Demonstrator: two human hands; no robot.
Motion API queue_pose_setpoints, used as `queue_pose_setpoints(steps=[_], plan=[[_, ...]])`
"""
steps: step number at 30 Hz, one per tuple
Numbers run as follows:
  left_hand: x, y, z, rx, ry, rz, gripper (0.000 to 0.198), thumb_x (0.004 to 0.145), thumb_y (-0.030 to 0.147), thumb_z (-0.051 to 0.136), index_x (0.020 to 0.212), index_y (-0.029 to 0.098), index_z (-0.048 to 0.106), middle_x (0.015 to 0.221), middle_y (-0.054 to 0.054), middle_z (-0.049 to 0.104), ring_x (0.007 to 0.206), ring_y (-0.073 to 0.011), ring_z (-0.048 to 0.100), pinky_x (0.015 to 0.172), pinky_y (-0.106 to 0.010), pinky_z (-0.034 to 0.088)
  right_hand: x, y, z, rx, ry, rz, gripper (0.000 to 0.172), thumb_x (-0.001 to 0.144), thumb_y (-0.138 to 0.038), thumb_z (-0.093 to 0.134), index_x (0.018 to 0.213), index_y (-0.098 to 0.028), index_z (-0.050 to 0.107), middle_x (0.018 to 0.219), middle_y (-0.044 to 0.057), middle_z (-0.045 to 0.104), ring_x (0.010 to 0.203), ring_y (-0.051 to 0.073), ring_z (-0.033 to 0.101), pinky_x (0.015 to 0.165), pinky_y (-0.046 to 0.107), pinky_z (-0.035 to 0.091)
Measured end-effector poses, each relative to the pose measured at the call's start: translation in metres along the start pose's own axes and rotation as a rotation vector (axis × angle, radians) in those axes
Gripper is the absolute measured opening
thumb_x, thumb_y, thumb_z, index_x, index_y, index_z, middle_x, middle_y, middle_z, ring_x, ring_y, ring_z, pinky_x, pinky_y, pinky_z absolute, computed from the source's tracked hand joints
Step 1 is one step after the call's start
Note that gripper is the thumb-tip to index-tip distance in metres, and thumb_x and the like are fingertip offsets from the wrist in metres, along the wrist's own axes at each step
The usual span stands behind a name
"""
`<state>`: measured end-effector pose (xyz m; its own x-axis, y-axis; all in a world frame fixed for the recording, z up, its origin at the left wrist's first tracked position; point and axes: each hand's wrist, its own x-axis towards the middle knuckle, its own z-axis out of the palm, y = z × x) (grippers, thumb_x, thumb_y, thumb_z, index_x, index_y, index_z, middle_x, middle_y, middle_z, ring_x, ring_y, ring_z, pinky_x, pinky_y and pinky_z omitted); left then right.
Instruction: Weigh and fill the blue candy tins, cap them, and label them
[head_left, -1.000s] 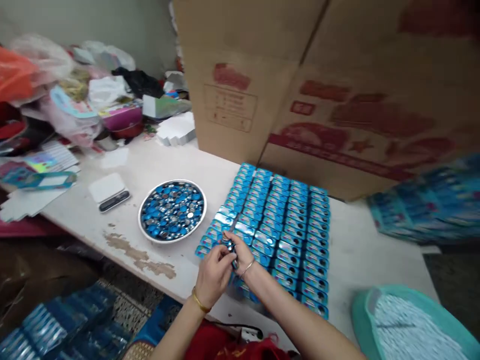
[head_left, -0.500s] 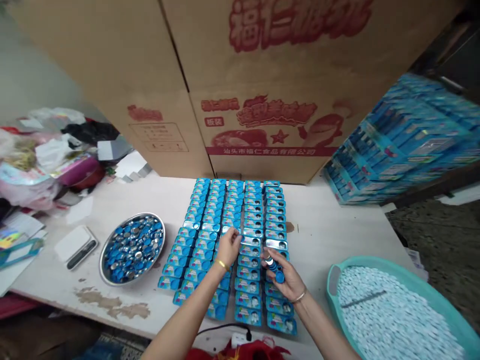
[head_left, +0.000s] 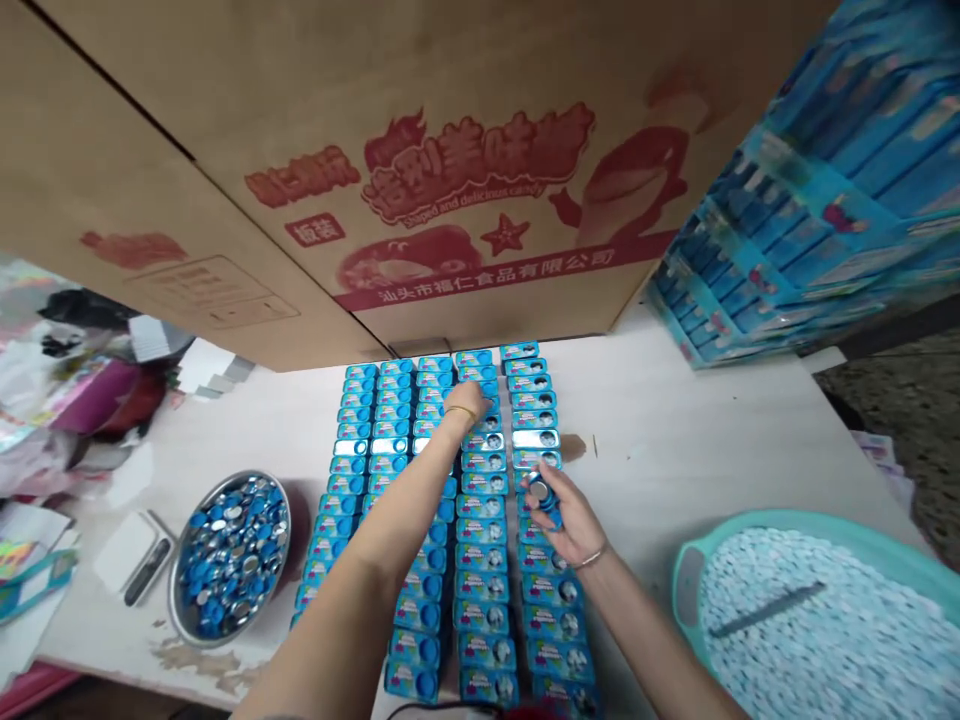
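My right hand (head_left: 571,520) is wrapped round a short stack of round metal caps (head_left: 541,492), silver and blue, over the rightmost row of tins. My left hand (head_left: 466,400) reaches into the fourth row, its fingers drawn together at a tin; whatever they pinch is hidden. Under both hands stand rows of small blue printed tins (head_left: 482,532), each with a round spot at one end. In the two right rows many spots look dark or whitish; farther left they look plain blue. A steel bowl (head_left: 174,600) on the left is full of loose caps like those in my hand.
A turquoise basin (head_left: 684,590) of small pale pieces, a dark strip across them, stands at right. Behind the tins rises a large cardboard box (head_left: 480,310). Blue packed trays (head_left: 757,270) are stacked back right. A white scale (head_left: 135,550) lies left of the bowl.
My left hand has moved farther up the fourth row, toward the box. The right hand still holds the caps, now showing a silver face on top. The camera view has shifted closer.
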<state>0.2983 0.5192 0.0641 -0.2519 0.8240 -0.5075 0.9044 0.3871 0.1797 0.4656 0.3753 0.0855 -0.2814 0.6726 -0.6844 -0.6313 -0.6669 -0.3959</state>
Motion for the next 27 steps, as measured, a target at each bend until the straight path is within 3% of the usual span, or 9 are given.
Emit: queue_pose_setpoints(steps=[5,9,13,16,18,21,24,27], plan=[[0.006,0.009,-0.012,0.123,-0.058,-0.014,0.033,0.067,0.037,0.072,0.087,0.012,0.066,0.104,-0.019,0.065,0.101,-0.0324,0.061,0.082,-0.038,0.046,0.017,-0.004,0.007,0.048,0.006,0.002,0.036,0.062,-0.040,0.077,0.074,-0.019,0.052,0.060,-0.001,0.061,0.042,0.006,0.047,0.028,0.012,0.020],[-0.019,0.011,-0.015,0.130,0.002,0.071,0.028,0.077,0.037,0.062,0.091,0.013,0.064,0.102,-0.017,0.065,0.099,-0.0300,0.061,0.082,-0.038,0.046,0.027,-0.004,0.013,0.062,0.014,-0.015,0.036,0.062,-0.041,0.077,0.073,-0.019,0.051,0.057,-0.002,0.060,0.040,0.005,0.046,0.028,0.012,0.019],[-0.074,-0.004,0.002,-0.252,0.001,0.438,0.034,0.082,0.040,0.056,0.108,0.019,0.056,0.092,-0.005,0.064,0.075,-0.0152,0.060,0.069,-0.025,0.046,0.032,-0.003,0.015,0.069,0.012,-0.039,0.036,0.061,-0.041,0.077,0.075,-0.019,0.052,0.054,-0.005,0.057,0.038,0.004,0.044,0.028,0.012,0.020],[-0.105,-0.017,0.020,-0.540,-0.023,0.642,0.024,0.079,0.030,0.058,0.100,0.017,0.058,0.086,-0.002,0.062,0.070,-0.0119,0.056,0.067,-0.022,0.045,0.033,0.002,0.016,0.047,0.017,-0.041,0.034,0.062,-0.042,0.075,0.073,-0.018,0.054,0.049,-0.006,0.052,0.037,0.005,0.043,0.027,0.013,0.020],[-0.109,-0.024,0.028,-0.621,0.027,0.604,0.013,0.081,0.023,0.052,0.089,0.016,0.060,0.082,-0.002,0.061,0.072,-0.0120,0.055,0.069,-0.022,0.044,0.032,0.006,0.016,0.032,0.031,-0.032,0.032,0.062,-0.040,0.074,0.074,-0.017,0.055,0.050,-0.005,0.055,0.037,0.005,0.042,0.027,0.013,0.020],[-0.092,-0.028,0.027,-0.575,0.119,0.385,0.011,0.082,0.021,0.048,0.085,0.016,0.058,0.075,-0.001,0.060,0.068,-0.0120,0.054,0.064,-0.022,0.043,0.031,0.010,0.015,0.022,0.036,-0.027,0.030,0.062,-0.037,0.073,0.077,-0.017,0.057,0.057,-0.002,0.060,0.038,0.004,0.043,0.028,0.013,0.020],[-0.066,-0.023,0.017,-0.270,0.135,0.193,0.009,0.080,0.022,0.053,0.086,0.017,0.057,0.075,-0.002,0.062,0.069,-0.0131,0.056,0.064,-0.023,0.042,0.028,0.008,0.013,0.013,0.023,-0.037,0.030,0.062,-0.036,0.073,0.078,-0.017,0.058,0.058,-0.001,0.061,0.039,0.005,0.042,0.029,0.014,0.019],[-0.044,-0.012,0.008,-0.003,0.036,0.117,0.012,0.079,0.028,0.058,0.085,0.019,0.059,0.087,-0.005,0.066,0.081,-0.0167,0.060,0.069,-0.025,0.043,0.026,0.005,0.008,-0.018,-0.009,-0.041,0.032,0.062,-0.041,0.074,0.078,-0.017,0.059,0.057,-0.001,0.060,0.038,0.005,0.041,0.029,0.014,0.017]])
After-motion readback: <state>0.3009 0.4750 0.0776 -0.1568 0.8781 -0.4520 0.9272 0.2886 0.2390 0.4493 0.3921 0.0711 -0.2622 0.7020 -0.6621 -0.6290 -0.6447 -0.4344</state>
